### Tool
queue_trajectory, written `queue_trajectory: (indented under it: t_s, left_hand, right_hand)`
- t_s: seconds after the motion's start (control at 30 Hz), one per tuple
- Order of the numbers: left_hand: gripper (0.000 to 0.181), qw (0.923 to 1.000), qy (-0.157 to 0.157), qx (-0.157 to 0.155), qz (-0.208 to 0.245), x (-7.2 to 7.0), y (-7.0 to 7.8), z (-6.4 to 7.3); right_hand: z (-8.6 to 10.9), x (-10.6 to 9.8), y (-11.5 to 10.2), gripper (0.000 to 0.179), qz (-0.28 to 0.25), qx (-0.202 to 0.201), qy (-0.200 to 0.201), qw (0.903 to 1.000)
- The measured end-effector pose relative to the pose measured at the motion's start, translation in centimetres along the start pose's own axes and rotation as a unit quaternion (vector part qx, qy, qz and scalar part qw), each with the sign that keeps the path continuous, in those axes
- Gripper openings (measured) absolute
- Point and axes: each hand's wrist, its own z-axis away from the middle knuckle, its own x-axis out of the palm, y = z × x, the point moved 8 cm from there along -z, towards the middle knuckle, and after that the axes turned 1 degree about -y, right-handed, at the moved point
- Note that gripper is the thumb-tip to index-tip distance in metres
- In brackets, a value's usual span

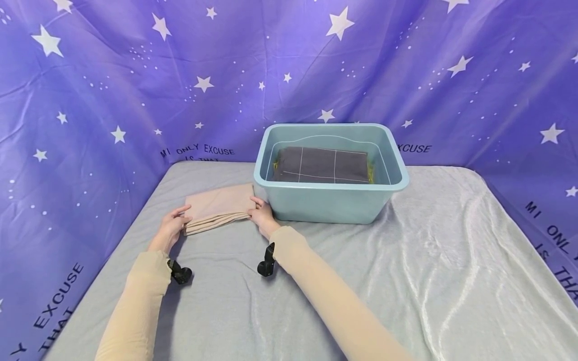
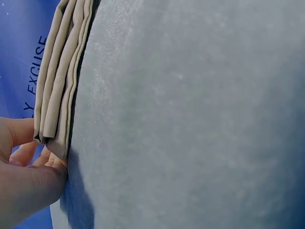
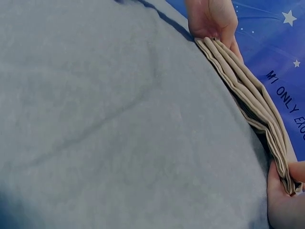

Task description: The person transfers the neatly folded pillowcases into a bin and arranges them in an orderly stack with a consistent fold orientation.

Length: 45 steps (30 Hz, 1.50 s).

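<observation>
A pale pinkish-beige folded cloth (image 1: pixel 221 201) lies to the left of the tub, its layered edges facing me. My left hand (image 1: pixel 169 226) grips its left end, and the left wrist view shows thumb and fingers about the corner of the stacked layers (image 2: pixel 64 81). At the opposite end my right hand (image 1: pixel 264 217) pinches the near right corner. In the right wrist view, the right thumb and a finger (image 3: pixel 298 171) lie on either side of the layers. Whether it is a garment or a plain sheet, I cannot tell.
A light blue plastic tub (image 1: pixel 325 203) stands just right of the right hand. Inside it lies a dark grey folded cloth (image 1: pixel 322 165) with white grid lines, with something yellow at its sides. Grey velvety fabric (image 1: pixel 406 281) covers the table, and a purple starry curtain (image 1: pixel 271 60) hangs behind.
</observation>
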Motion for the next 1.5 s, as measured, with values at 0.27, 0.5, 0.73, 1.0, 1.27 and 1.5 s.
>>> queue_trajectory:
  t_s: [0.27, 0.5, 0.73, 1.0, 1.27, 1.5]
  left_hand:
    - [0.056, 0.9976, -0.032, -0.009, 0.061, 0.3, 0.0, -0.1]
    - [0.063, 0.9945, -0.048, -0.015, 0.092, 0.4, 0.0, -0.1]
    - [0.067, 0.9914, -0.078, -0.014, 0.104, 0.5, 0.2, 0.5]
    - [0.068, 0.9872, -0.096, 0.006, 0.128, -0.1, 0.9, 1.4]
    - [0.066, 0.9872, -0.102, 0.023, 0.121, -0.8, 1.8, 2.9]
    - [0.061, 0.9833, -0.104, 0.049, 0.141, -1.2, 2.9, 4.3]
  right_hand:
    - [5.2, 0.0, -5.0, 0.061, 0.001, 0.0, -0.007, 1.0]
    - [12.1, 0.1, -11.7, 0.057, 0.006, 0.04, -0.001, 0.9992]
    - [7.9, 0.1, -7.5, 0.058, -0.006, -0.037, -0.027, 0.9989]
    - [14.1, 0.6, -13.5, 0.056, 0.021, -0.033, -0.036, 0.9986]
    - [15.8, 1.1, -15.0, 0.053, 0.001, -0.036, -0.053, 0.9979]
    - [16.9, 1.2, -15.9, 0.053, -0.004, -0.038, -0.062, 0.9974]
